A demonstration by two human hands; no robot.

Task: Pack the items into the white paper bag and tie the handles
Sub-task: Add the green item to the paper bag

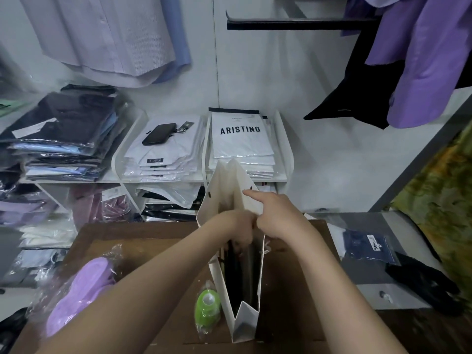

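- Head view: white paper bag (220, 198) stands upright on the brown table (158, 241), mouth open toward the camera, with dark contents showing inside.
- Left hand (236, 228) is over the middle of the bag's mouth, fingers curled down into the opening; whether they grip anything inside I cannot tell.
- Right hand (277, 217) is at the rim of the bag's right wall, index finger stretched straight toward the far end, the other fingers curled and pinching the paper edge.
- The 2 hands touch each other above the opening.
- Green roll (207, 305) in clear wrap lies on the table just left of the bag's near end.
- Lilac item (79, 292) in crinkled plastic lies at the table's near left, partly under the left forearm.
- Navy packet (367, 245) and black cloth (421, 282) lie on a grey surface to the right, well apart from the bag.
- Beyond the table, a shelf holds stacks of packed shirts; a black phone (159, 134) lies on 1 stack, beside a pack printed ARISTINO (240, 139).
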